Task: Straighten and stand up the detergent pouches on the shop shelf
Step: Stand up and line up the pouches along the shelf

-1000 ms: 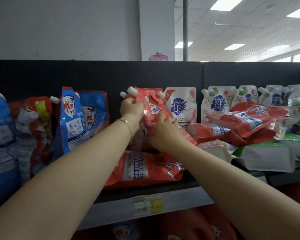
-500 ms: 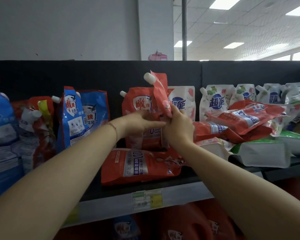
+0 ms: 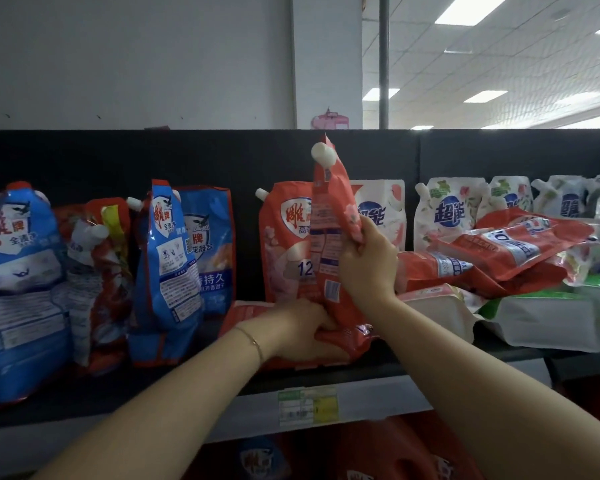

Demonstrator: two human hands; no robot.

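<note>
A red detergent pouch [image 3: 328,216] with a white cap stands edge-on and nearly upright at the middle of the shelf [image 3: 187,386]. My right hand [image 3: 368,261] grips its right side at mid height. My left hand [image 3: 302,329] is closed around its bottom, on top of a red pouch lying flat [image 3: 243,313]. Behind them a second red pouch [image 3: 284,244] stands upright. Right of my hands, red pouches [image 3: 506,251] lie tumbled over green-and-white ones [image 3: 541,320].
Blue pouches [image 3: 174,258] stand leaning at the left, with a larger blue one [image 3: 18,289] at the far left. White pouches [image 3: 444,213] stand along the black back panel at the right. A price label [image 3: 307,407] hangs on the shelf front. Red bottles sit on the shelf below.
The red pouch has been turned more upright and lowered toward the shelf. My left hand dropped from its middle to its bottom. My right hand stayed on its side.
</note>
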